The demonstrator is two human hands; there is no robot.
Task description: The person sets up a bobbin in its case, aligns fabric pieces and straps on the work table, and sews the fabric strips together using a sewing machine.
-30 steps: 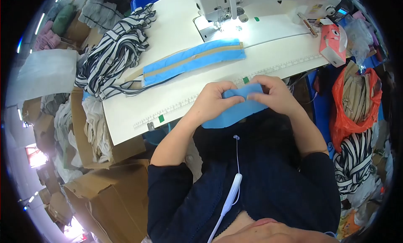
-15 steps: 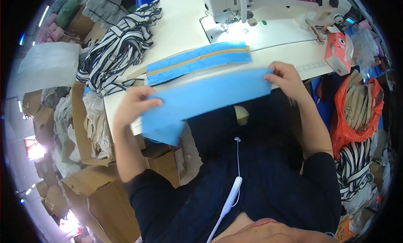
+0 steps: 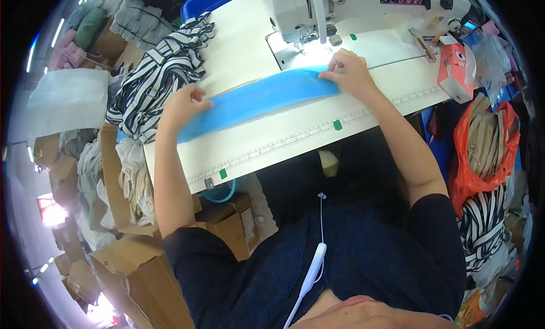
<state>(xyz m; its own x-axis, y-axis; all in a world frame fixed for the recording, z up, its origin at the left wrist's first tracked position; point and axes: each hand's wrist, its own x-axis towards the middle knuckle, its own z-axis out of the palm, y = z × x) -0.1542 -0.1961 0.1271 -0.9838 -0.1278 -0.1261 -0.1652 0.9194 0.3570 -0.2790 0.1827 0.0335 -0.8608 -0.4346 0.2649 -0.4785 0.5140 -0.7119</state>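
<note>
A long blue fabric strip (image 3: 267, 99) is stretched between my two hands, lying over the tabletop just in front of the sewing machine (image 3: 298, 16). My left hand (image 3: 186, 108) pinches its left end, where part of the strip hangs down beside the wrist. At the right end, my right hand (image 3: 351, 73) has thumb and fingers closed on the upper corner, close to the lit needle area. A thin tan edge shows along the strip's upper side; the other blue piece with tan tape is covered by it.
A heap of black-and-white striped straps (image 3: 162, 67) lies left on the white table (image 3: 272, 141). A ruler tape (image 3: 289, 138) runs along the front edge. To the right are a red tissue box (image 3: 456, 73) and a red plastic bag (image 3: 482, 153). Cardboard boxes (image 3: 139, 272) stand lower left.
Both hands have moved away from my body towards the machine, carrying the blue fabric strip over the taped blue piece. The ruler on the table edge is now uncovered.
</note>
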